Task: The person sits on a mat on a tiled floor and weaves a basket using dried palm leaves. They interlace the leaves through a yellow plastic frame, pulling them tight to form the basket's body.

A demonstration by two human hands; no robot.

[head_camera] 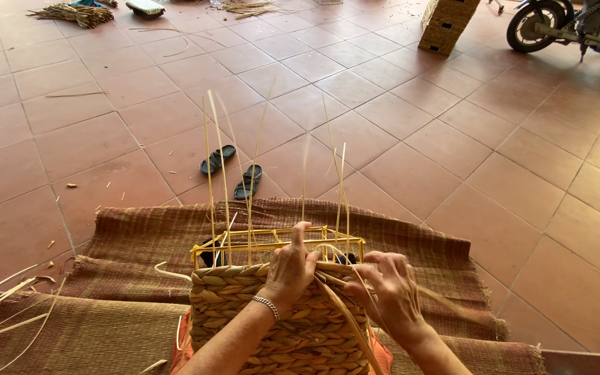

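Two hands work on a half-woven basket [279, 326] at 6 o'clock, resting on a woven mat [140, 243]; the left hand [292, 267] presses flat on the braided rim, fingers curled over the yellow wire frame [272, 243]; the right hand [390, 292] pinches a loose fibre strand [345, 319], fingers nearly closed. Thin upright stalks [220, 173] rise toward 12 o'clock. The basket looks light, its wall stiff but the strands pliable and probably brittle; the rim seems the safest hold. A pair of sandals [234, 170] lies beyond.
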